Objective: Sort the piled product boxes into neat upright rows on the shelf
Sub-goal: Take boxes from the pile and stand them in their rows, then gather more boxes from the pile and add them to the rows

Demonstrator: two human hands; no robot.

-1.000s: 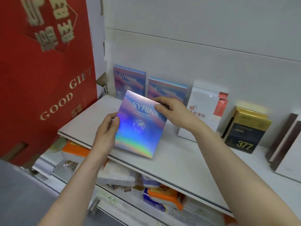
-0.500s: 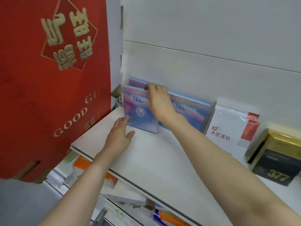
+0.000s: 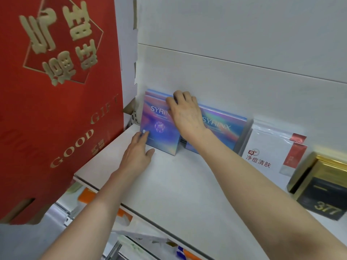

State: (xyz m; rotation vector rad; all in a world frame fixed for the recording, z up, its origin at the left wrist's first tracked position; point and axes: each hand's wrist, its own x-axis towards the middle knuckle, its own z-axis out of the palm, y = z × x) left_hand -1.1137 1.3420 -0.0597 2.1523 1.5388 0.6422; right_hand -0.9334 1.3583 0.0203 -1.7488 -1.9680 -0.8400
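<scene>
A holographic SYRINX box (image 3: 159, 131) stands upright at the back left of the white shelf (image 3: 176, 184), in front of another of the same kind. My right hand (image 3: 185, 111) grips its top right edge, fingers curled over the top. My left hand (image 3: 138, 152) rests on the shelf with straight fingertips touching the box's lower left corner. A second SYRINX row (image 3: 223, 128) stands just to the right, partly hidden by my right wrist.
A big red gift box (image 3: 56, 94) walls off the left side. Right of the SYRINX boxes lean white pouches (image 3: 270, 152) and a black and gold box (image 3: 323, 196). Lower shelves hold orange and white packages (image 3: 88, 196).
The holographic box went from mid-air in both hands to standing against the left SYRINX row. My left hand let go and now touches its lower corner. The camera moved closer.
</scene>
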